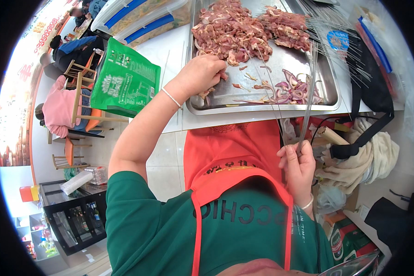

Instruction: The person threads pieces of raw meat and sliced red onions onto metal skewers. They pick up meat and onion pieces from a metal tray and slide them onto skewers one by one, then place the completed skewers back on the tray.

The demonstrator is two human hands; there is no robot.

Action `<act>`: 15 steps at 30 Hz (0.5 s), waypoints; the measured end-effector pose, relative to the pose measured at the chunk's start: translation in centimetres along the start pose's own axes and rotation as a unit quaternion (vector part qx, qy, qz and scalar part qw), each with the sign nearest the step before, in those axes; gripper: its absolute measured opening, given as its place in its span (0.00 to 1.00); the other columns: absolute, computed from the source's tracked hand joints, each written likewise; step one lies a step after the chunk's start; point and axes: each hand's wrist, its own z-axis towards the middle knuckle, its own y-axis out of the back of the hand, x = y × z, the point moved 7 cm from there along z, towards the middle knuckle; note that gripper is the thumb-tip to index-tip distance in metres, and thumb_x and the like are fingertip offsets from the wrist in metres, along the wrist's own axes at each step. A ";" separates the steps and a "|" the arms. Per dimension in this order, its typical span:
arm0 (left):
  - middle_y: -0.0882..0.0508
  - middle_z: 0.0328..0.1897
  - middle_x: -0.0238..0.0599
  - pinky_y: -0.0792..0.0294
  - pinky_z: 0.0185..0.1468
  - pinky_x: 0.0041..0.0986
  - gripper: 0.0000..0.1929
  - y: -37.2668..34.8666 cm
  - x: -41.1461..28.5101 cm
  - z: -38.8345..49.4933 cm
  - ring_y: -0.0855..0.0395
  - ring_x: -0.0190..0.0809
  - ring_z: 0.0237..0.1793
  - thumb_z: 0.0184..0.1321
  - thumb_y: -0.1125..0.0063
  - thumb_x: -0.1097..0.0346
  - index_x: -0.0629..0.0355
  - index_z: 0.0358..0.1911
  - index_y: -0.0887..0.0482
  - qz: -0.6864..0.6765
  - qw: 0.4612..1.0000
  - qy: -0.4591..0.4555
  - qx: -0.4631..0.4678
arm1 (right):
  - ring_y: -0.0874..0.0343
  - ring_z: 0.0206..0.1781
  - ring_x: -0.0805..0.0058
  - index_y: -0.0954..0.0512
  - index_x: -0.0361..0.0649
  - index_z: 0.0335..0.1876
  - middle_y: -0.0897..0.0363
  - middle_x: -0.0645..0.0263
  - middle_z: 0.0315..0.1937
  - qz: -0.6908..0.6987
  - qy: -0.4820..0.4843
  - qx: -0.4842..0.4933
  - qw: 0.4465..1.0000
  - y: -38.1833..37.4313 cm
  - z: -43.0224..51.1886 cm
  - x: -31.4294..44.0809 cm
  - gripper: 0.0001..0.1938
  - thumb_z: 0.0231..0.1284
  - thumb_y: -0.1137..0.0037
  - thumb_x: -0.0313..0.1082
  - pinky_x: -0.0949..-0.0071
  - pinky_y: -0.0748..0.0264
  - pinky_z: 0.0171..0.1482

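My left hand [207, 74] is over the left near corner of a steel tray [262, 109], its fingers closed on a small piece of raw meat [223, 76]. Beside it, toward the tray's far side, lies a heap of raw meat pieces [231, 27]. My right hand [298, 165], below the table edge, grips a bundle of thin metal skewers [309, 96] that point up across the tray; a few stand apart to the left. Sliced red onion [293, 86] lies in the near right part of the tray. Meat threaded on skewers [288, 29] rests at the far right.
Left of the tray stands a green pouch [124, 79], with lidded plastic boxes [151, 24] behind it. More metal skewers [327, 24] and a black strapped bag [372, 72] are at the right. A cloth [369, 151] lies below the table. People sit at far left.
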 end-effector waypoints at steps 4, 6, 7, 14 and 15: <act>0.14 0.35 0.35 0.23 0.48 0.31 0.03 -0.1 1.8 -1.0 0.13 0.40 0.41 0.64 0.40 0.71 0.61 0.36 0.19 -0.243 0.948 0.206 0.010 | 0.29 0.27 0.88 0.34 0.38 0.39 0.19 0.65 0.33 -0.011 -0.017 0.010 1.000 -0.6 0.1 0.1 0.08 0.80 0.55 0.29 0.86 0.32 0.31; 0.14 0.38 0.32 0.22 0.50 0.26 0.05 -0.7 2.5 -1.5 0.14 0.33 0.45 0.70 0.41 0.67 0.61 0.41 0.19 -0.472 0.838 0.273 0.001 | 0.29 0.27 0.87 0.33 0.39 0.38 0.20 0.65 0.31 -0.013 -0.039 0.017 0.999 -0.8 0.1 -0.1 0.09 0.79 0.54 0.30 0.84 0.32 0.32; 0.14 0.40 0.33 0.22 0.51 0.26 0.05 -0.7 2.3 -1.7 0.14 0.34 0.45 0.70 0.41 0.67 0.60 0.42 0.19 -0.547 0.783 0.295 -0.006 | 0.30 0.27 0.87 0.33 0.39 0.37 0.21 0.66 0.30 -0.014 -0.049 0.021 0.998 -0.9 0.1 -0.2 0.09 0.79 0.54 0.30 0.83 0.32 0.32; 0.14 0.46 0.37 0.21 0.51 0.26 0.08 -1.8 0.5 -2.1 0.13 0.36 0.46 0.70 0.44 0.69 0.62 0.48 0.20 -0.748 0.586 0.310 -0.038 | 0.28 0.27 0.86 0.34 0.40 0.32 0.25 0.69 0.24 -0.042 -0.026 0.045 0.998 -2.0 0.4 -1.2 0.13 0.77 0.50 0.31 0.80 0.32 0.32; 0.13 0.44 0.37 0.21 0.49 0.27 0.08 -1.9 0.9 -2.0 0.13 0.36 0.44 0.70 0.43 0.67 0.62 0.47 0.19 -0.692 0.643 0.326 -0.044 | 0.28 0.26 0.86 0.33 0.40 0.32 0.25 0.69 0.24 -0.021 -0.029 0.035 0.999 -2.1 0.4 -1.1 0.12 0.77 0.50 0.31 0.80 0.32 0.31</act>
